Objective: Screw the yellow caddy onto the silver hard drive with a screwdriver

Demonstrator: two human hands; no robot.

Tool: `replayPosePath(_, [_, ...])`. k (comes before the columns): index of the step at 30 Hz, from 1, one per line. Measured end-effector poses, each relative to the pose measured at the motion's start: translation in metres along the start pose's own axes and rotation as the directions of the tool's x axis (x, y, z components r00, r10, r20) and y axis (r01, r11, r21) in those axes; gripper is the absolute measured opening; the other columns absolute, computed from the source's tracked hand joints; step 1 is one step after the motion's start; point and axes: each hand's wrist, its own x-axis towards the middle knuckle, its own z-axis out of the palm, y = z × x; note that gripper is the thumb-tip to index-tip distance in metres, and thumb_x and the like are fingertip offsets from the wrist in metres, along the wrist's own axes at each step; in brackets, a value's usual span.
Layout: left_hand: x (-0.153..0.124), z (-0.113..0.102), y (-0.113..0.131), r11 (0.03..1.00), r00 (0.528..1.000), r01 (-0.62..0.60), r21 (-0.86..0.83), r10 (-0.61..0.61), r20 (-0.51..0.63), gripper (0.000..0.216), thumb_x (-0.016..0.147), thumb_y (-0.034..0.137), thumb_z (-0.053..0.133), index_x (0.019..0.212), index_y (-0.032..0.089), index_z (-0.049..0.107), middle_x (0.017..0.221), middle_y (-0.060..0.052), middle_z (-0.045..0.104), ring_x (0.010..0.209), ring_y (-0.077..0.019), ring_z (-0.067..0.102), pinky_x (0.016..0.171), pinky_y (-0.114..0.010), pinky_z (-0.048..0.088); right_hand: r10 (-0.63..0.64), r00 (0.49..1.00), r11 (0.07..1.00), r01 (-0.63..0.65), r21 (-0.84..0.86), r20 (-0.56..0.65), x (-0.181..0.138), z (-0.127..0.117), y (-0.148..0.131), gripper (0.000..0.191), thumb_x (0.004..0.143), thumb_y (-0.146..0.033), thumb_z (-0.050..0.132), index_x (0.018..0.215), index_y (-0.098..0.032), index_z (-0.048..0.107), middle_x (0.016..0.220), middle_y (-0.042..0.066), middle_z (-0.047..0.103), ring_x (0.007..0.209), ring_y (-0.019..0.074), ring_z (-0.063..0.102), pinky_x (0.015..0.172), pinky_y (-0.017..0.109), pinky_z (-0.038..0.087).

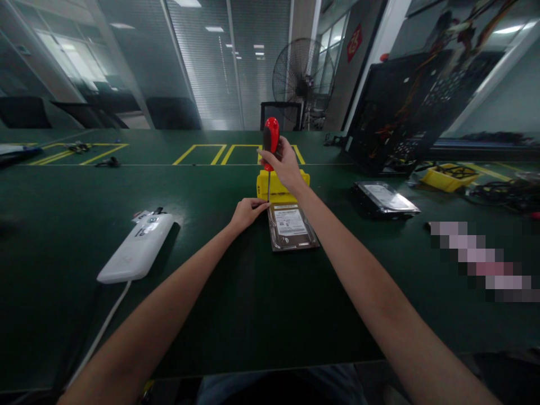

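A silver hard drive (292,227) with a white label lies flat on the green table (253,292) in front of me. My right hand (283,164) is closed round the red and black handle of a screwdriver (270,140), held upright with its tip at the drive's far left corner. My left hand (248,212) rests beside that corner, fingers pinched at the screwdriver's tip and touching the drive's edge. A yellow tray (278,188) sits just behind the drive.
A white power strip (137,248) with a cable lies to the left. A second hard drive (386,198) lies to the right, with an open black computer case (405,112), another yellow tray (449,175) and cables beyond. A standing fan (302,76) stands at the back.
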Motion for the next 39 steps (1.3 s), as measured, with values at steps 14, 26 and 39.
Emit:
replayPosePath(14, [-0.001, 0.001, 0.004, 1.0, 0.999, 0.021, 0.005, -0.02, -0.044, 0.024, 0.081, 0.03, 0.061, 0.094, 0.012, 0.071, 0.099, -0.01, 0.072, 0.09, -0.0208, 0.068, 0.081, -0.029, 0.051, -0.004, 1.0, 0.999, 0.005, -0.053, 0.025, -0.004, 0.003, -0.006, 0.05, 0.089, -0.052, 0.039, 0.127, -0.022, 0.024, 0.097, 0.007, 0.058, 0.077, 0.017, 0.06, 0.083, 0.041, 0.052])
replayPosePath(26, [0.002, -0.001, -0.01, 0.985, 0.995, 0.061, -0.163, -0.048, 0.085, 0.033, 0.08, 0.036, 0.061, 0.103, 0.014, 0.069, 0.106, -0.009, 0.07, 0.098, -0.0217, 0.065, 0.091, -0.035, 0.048, -0.012, 0.999, 1.0, 0.012, 0.006, 0.051, 0.0, 0.002, 0.004, 0.051, 0.085, -0.051, 0.047, 0.122, -0.026, 0.023, 0.107, 0.008, 0.053, 0.078, 0.0159, 0.06, 0.085, 0.042, 0.052])
replayPosePath(39, [0.005, -0.003, -0.011, 0.979, 0.994, 0.096, -0.181, -0.085, 0.069, 0.027, 0.083, 0.027, 0.053, 0.098, 0.014, 0.07, 0.1, -0.007, 0.071, 0.095, -0.0194, 0.064, 0.091, -0.034, 0.046, 0.042, 0.998, 0.999, -0.042, -0.001, 0.056, -0.001, 0.003, 0.003, 0.046, 0.089, -0.052, 0.04, 0.121, -0.024, 0.023, 0.096, 0.005, 0.055, 0.083, 0.0179, 0.061, 0.089, 0.046, 0.05])
